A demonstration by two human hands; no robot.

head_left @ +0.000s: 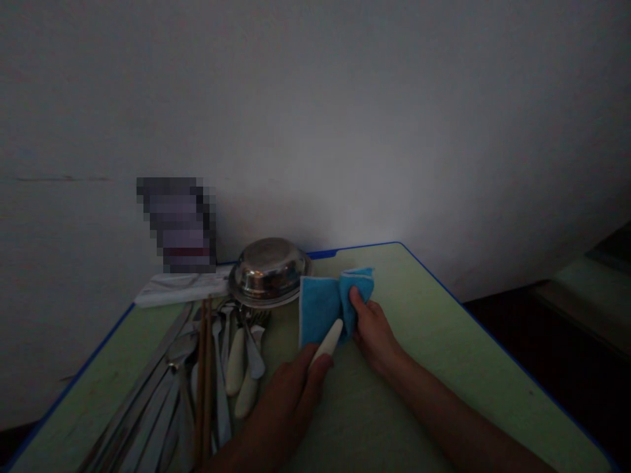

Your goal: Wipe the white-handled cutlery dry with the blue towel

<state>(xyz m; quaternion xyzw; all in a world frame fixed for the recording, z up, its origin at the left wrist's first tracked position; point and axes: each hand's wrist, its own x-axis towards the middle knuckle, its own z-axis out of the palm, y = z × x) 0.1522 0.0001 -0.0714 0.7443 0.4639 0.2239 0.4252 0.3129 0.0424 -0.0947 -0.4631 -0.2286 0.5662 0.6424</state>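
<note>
My left hand [300,387] is closed around a utensil with a white handle [329,340]. The handle points away and to the right, and its other end is hidden in the hand, so its kind does not show. A folded blue cloth [320,305] stands spread just beyond the handle. My right hand [372,332] is closed on the right part of this cloth, thumb on top. The handle's tip overlaps the cloth in view; whether they touch, I cannot tell.
Left of my hands lie spoons [182,348], forks [259,322], wooden chopsticks [203,381] and other metal utensils on a green table [434,341] with a blue edge. An upturned metal bowl [271,266], a white packet [182,288] and a blurred-out object [180,223] are near the wall.
</note>
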